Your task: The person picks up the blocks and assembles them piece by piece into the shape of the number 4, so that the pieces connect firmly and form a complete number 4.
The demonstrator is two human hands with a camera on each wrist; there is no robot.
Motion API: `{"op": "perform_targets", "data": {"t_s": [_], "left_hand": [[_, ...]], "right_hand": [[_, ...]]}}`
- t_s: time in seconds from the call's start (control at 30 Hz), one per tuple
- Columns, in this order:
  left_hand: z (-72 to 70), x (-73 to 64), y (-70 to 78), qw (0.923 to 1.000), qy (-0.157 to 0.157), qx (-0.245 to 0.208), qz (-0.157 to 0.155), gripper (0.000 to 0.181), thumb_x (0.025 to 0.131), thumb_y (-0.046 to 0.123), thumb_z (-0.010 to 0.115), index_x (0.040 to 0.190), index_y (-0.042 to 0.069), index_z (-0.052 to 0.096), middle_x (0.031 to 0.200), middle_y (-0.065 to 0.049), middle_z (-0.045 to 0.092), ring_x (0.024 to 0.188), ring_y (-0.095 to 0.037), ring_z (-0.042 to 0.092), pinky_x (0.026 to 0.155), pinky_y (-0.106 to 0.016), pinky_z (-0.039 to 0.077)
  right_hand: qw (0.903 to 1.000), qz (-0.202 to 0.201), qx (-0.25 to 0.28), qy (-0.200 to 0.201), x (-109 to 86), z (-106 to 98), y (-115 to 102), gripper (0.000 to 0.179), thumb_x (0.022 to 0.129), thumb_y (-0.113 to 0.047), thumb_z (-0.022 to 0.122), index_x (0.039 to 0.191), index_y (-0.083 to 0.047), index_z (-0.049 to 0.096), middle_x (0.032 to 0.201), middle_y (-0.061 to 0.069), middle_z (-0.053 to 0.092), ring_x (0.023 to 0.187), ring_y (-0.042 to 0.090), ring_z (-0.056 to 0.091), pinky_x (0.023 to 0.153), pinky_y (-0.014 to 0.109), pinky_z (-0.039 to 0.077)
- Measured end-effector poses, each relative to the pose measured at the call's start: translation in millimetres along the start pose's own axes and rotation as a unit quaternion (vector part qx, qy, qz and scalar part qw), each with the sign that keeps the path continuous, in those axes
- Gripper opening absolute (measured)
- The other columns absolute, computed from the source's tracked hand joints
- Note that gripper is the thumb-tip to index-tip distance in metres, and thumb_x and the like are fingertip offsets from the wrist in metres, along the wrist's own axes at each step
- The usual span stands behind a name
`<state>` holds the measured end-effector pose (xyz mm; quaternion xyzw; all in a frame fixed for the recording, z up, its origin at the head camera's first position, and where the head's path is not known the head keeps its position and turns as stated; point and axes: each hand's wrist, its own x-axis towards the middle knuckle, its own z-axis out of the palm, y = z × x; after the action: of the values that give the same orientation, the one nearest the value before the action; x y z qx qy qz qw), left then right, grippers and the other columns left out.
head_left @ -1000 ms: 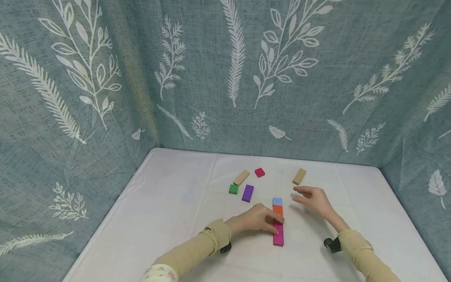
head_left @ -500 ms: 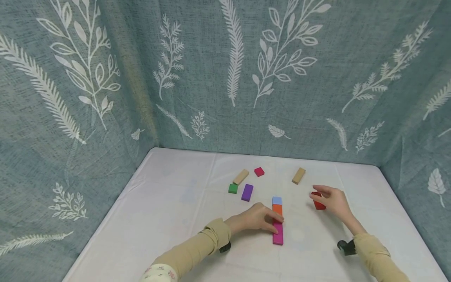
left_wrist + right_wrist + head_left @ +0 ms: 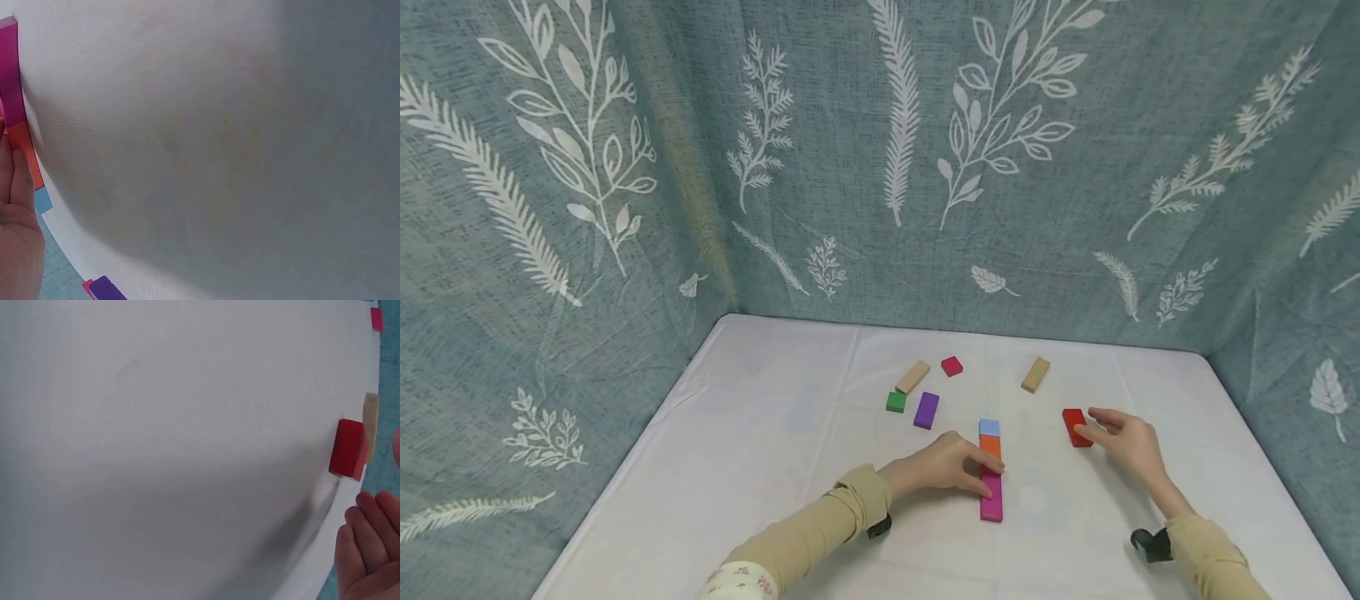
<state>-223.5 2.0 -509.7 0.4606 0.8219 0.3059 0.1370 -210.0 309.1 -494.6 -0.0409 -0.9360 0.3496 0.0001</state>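
A row of blocks lies on the white cloth in the head view: a light blue block (image 3: 989,427), an orange block (image 3: 990,447) and a magenta block (image 3: 992,507). My left hand (image 3: 946,463) reaches over the row, thumb and index finger at the magenta block near its joint with the orange one; the exact contact is partly hidden. To the right, a red block (image 3: 1076,427) lies flat. Beside it my right hand (image 3: 1127,442) has thumb and fingers apart, the thumb overlapping the block's near end in this view. The right wrist view shows the red block (image 3: 348,449) apart from the fingers (image 3: 369,534).
Behind the row lie a purple block (image 3: 927,410), a green block (image 3: 896,402), a tan block (image 3: 913,377), a crimson block (image 3: 952,366) and another tan block (image 3: 1035,375). A patterned teal curtain (image 3: 865,167) surrounds the white table (image 3: 760,417).
My right hand has moved right from beside the row, and the red block is now on the cloth, with the fingers drawn back from it. My left hand stays put.
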Motion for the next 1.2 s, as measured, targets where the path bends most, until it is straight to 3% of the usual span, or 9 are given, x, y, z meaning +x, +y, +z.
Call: {"op": "perform_targets", "data": {"t_s": [0.27,0.8,1.2], "left_hand": [[1.1,-0.1,-0.7,1.0,0.002,-0.006,-0.001,0.036,0.079,0.024,0.076,0.114,0.015,0.071,0.117,0.007,0.069,0.107,0.004,0.06,0.094,-0.009,0.041],[1.5,-0.1,-0.6,0.9999,0.0,-0.016,-0.004,0.036,0.08,0.023,0.076,0.114,0.015,0.07,0.117,0.007,0.069,0.107,0.004,0.059,0.092,-0.008,0.042],[-0.6,-1.2,2.6,0.9998,-0.001,-0.021,-0.006,0.035,0.08,0.021,0.076,0.114,0.013,0.07,0.117,0.006,0.069,0.107,0.004,0.06,0.092,-0.008,0.042]], "right_hand": [[0.9998,0.0,0.008,0.018,-5.0,8.8,1.1,0.059,0.085,-0.034,0.071,0.125,0.008,0.057,0.125,0.028,0.058,0.115,0.043,0.056,0.091,0.05,0.049],[0.999,-0.008,-0.023,0.036,-5.9,19.5,2.0,0.059,0.083,-0.03,0.073,0.124,0.008,0.057,0.124,0.03,0.058,0.116,0.045,0.053,0.093,0.054,0.047],[0.9972,-0.023,-0.05,0.051,-7.0,25.1,0.5,0.054,0.08,-0.021,0.075,0.122,0.008,0.058,0.121,0.031,0.059,0.108,0.045,0.057,0.088,0.054,0.049]]}}
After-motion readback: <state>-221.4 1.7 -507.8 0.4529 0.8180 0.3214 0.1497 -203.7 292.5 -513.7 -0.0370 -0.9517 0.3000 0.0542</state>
